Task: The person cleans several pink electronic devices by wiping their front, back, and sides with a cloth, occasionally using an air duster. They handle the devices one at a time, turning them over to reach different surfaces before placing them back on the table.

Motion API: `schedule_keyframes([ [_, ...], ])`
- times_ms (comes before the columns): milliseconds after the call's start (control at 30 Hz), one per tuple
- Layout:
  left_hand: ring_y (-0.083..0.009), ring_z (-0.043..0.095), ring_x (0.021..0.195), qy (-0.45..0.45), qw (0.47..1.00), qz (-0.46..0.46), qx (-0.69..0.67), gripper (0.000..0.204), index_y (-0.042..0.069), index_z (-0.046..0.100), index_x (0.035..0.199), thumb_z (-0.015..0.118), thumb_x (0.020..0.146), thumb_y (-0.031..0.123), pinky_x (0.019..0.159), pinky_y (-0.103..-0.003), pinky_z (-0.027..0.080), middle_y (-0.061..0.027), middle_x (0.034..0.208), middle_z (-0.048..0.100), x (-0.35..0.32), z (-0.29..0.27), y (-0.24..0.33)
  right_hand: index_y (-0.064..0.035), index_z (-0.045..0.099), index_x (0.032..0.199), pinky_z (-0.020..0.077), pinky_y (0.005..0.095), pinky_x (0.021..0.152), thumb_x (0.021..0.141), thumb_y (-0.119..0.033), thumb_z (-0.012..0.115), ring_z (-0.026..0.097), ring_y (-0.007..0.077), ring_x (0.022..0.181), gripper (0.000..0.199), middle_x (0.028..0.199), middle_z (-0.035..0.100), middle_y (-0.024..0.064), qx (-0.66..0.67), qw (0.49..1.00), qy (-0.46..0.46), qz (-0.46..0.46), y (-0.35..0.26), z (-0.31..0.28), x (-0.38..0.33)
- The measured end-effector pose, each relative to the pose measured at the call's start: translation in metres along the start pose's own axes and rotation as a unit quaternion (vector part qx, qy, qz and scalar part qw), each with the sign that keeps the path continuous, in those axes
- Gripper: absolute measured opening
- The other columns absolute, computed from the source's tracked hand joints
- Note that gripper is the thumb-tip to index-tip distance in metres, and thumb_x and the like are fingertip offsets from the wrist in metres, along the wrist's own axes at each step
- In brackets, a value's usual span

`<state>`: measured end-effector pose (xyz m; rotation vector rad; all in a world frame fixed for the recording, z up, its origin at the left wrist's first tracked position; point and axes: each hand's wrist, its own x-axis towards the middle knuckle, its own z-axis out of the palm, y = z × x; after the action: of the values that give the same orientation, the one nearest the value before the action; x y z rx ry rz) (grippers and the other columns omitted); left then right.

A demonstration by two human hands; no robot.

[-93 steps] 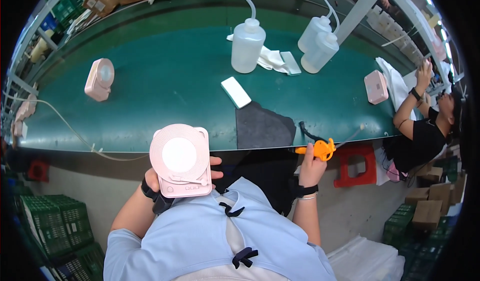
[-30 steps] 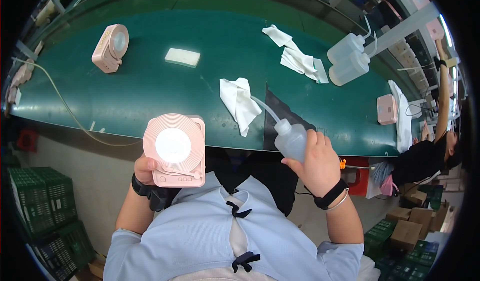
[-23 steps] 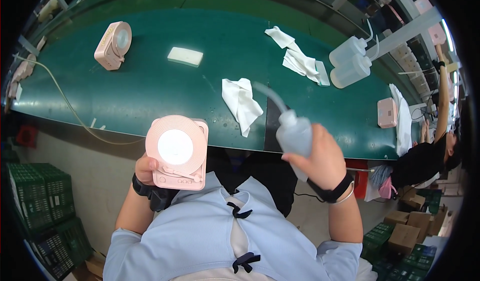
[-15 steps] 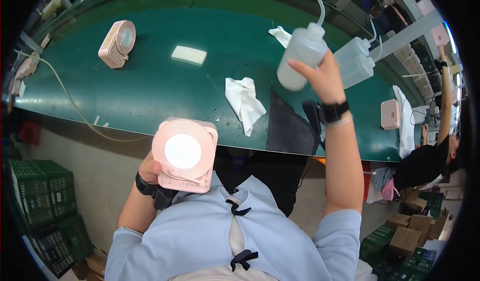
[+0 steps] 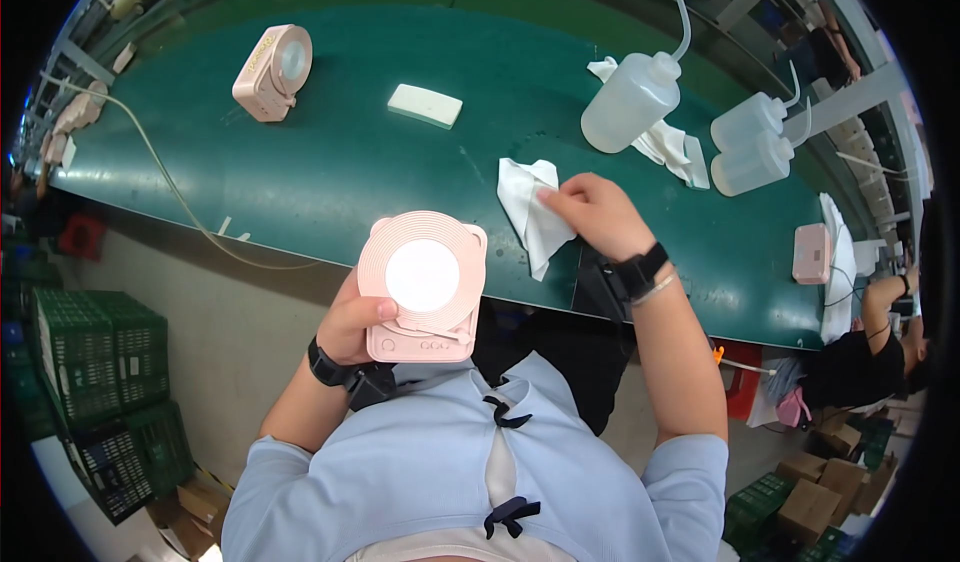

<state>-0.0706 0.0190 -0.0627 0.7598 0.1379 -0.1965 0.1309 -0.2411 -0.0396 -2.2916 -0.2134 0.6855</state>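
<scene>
My left hand (image 5: 350, 320) grips a pink record-player-shaped device (image 5: 385, 252) by its lower left side, with the thumb over its front edge. The device has a ringed disc with a white centre, a small arm and a row of round marks, and is held before my body at the table edge. On the table to the right, my right hand (image 5: 608, 222) pinches a crumpled white cloth (image 5: 533, 217) with thumb and fingers; the fingertips are partly hidden. Beyond that hand a large translucent squeeze bottle (image 5: 622, 107) with a bent spout stands on the table.
On the green table (image 5: 340, 162) are a second pink device (image 5: 268, 77), a white block (image 5: 425, 106), more white cloth (image 5: 668, 147) and two smaller squeeze bottles (image 5: 752, 162). A pale hose (image 5: 160, 172) crosses the left side. Green crates (image 5: 90, 362) stand below left; another person (image 5: 850, 357) is at far right.
The squeeze bottle has gone from my right hand to the table. That hand has come down and left onto the white cloth. The pink device is turned more upright in my left hand.
</scene>
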Motion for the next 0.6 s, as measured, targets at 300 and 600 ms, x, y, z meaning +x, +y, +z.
schedule_keyframes([
  [300,-0.0264,0.057,0.127,0.01,0.998,0.018,0.052,0.087,-0.005,0.035,0.148,0.075,0.075,0.019,0.106,-0.039,0.048,-0.018,0.139,0.053,0.002,0.012,0.006,0.0,0.064,0.085,0.0479,0.0283,0.08,0.083,-0.011,0.077,0.061,0.0169,0.089,0.017,0.109,0.064,0.0108,0.094,0.847,0.309,-0.421,-0.014,0.033,-0.081],
  [600,-0.0283,0.056,0.128,0.029,0.986,0.032,0.162,0.092,-0.005,0.037,0.147,0.074,0.07,0.026,0.109,-0.039,0.045,-0.0193,0.141,0.053,0.002,0.037,0.001,0.0012,0.068,0.101,0.0506,0.0327,0.063,0.075,0.009,0.074,0.062,0.0269,0.076,0.028,0.09,0.063,0.0111,0.06,0.841,0.228,-0.487,-0.032,0.074,-0.102],
])
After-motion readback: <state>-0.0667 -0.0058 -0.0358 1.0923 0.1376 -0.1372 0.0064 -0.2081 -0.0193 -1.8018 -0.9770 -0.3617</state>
